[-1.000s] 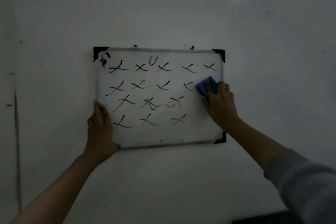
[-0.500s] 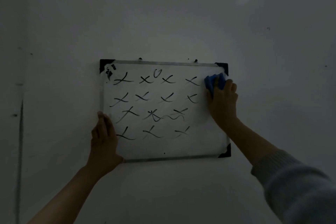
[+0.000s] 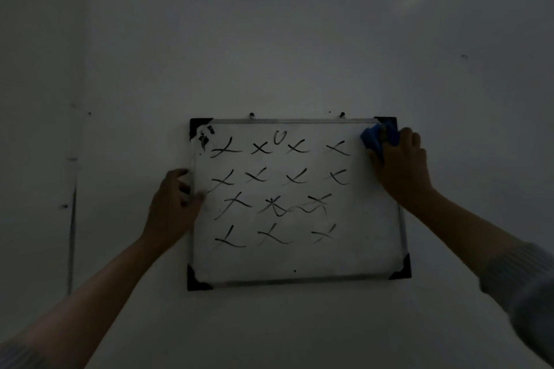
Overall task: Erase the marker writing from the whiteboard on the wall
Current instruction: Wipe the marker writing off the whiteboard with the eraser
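While the left hand [image 3: 175, 204] pressed open against the left frame of the metal-framed white whiteboard [image 3: 353, 249] hung on the grey wall [image 3: 269, 39], the right hand [image 3: 403, 165] gripped a blue eraser [image 3: 373, 139] at its top-right corner, beside black cross marks [image 3: 278, 189].

Your right hand [image 3: 400, 165]: blue eraser [image 3: 373, 139] moved up to whiteboard's [image 3: 359, 249] top right corner; rightmost top-row mark gone.

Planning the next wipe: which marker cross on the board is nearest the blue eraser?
The top row's rightmost cross. It sits just left of the blue eraser in the right hand; every other cross lies lower or further left.
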